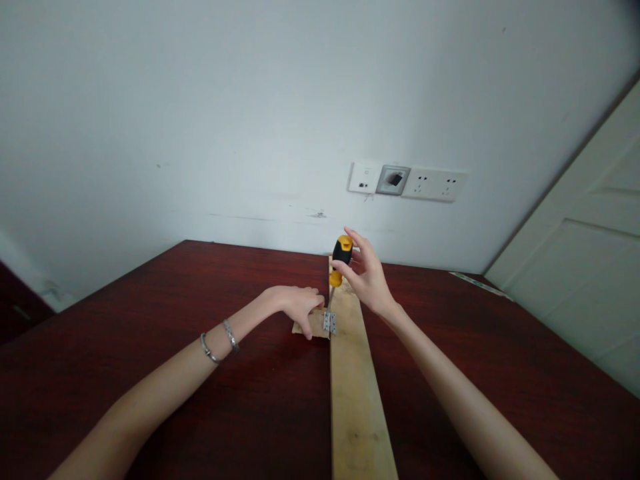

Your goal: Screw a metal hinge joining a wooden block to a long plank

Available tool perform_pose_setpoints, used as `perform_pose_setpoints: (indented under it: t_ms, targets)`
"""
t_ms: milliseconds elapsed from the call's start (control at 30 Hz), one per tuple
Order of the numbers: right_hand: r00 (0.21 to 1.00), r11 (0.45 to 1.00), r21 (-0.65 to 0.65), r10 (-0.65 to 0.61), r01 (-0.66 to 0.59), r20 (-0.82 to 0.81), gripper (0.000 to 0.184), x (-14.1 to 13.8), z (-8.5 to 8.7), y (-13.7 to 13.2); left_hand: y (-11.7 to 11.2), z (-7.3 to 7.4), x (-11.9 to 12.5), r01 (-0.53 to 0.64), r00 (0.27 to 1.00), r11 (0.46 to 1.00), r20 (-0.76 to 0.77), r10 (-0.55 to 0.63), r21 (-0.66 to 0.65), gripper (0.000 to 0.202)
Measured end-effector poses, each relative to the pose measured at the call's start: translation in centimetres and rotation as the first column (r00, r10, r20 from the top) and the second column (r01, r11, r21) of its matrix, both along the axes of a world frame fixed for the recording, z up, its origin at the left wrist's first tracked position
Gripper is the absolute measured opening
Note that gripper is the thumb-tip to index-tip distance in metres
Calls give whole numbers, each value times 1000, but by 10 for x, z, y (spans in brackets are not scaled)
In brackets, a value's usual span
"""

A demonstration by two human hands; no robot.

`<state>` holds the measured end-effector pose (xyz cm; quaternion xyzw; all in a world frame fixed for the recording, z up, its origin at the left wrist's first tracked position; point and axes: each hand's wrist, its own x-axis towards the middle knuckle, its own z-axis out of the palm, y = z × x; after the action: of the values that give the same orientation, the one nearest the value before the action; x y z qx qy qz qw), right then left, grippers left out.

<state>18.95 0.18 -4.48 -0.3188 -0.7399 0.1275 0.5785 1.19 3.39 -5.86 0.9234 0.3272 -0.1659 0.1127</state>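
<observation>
A long pale wooden plank [356, 393] lies on the dark red table [200, 373], running away from me. A small wooden block [314, 324] lies against its left edge, with a small metal hinge [329, 323] across the joint. My left hand [298, 305] presses down on the block, fingers curled over it. My right hand [366, 275] grips the yellow and black handle of a screwdriver [340, 260], which stands nearly upright with its tip down at the hinge.
A white wall stands behind the table, with a row of sockets [407, 181] on it. A white door [580, 253] is at the right. Two bracelets [220, 340] are on my left wrist.
</observation>
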Motion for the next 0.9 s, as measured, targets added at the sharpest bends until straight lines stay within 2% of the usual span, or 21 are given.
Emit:
perform_pose_setpoints:
  t_ms: [100,300,500,600,767,900]
  targets:
    - [1000,1000,-8,15,-15,-25,53,-2,1,-4,0,0,0,0,1000,1000,9,0,14,81]
    - [994,998,20,59,-61,96,40,5,11,-9,-2,3,1,20,1000,1000,-9,-20,24,80]
    - [999,1000,-7,24,-24,-35,41,0,6,-7,0,0,0,8,1000,1000,-3,-8,18,82]
    - [1000,1000,-10,10,-10,-5,40,-1,8,-10,2,-2,0,17,1000,1000,7,-17,20,81]
    - [996,996,-13,87,-87,2,35,2,12,-9,2,-1,0,40,999,999,10,-40,18,78]
    - [1000,1000,-6,19,-19,-24,38,0,13,-10,1,0,0,34,999,999,9,-35,20,79]
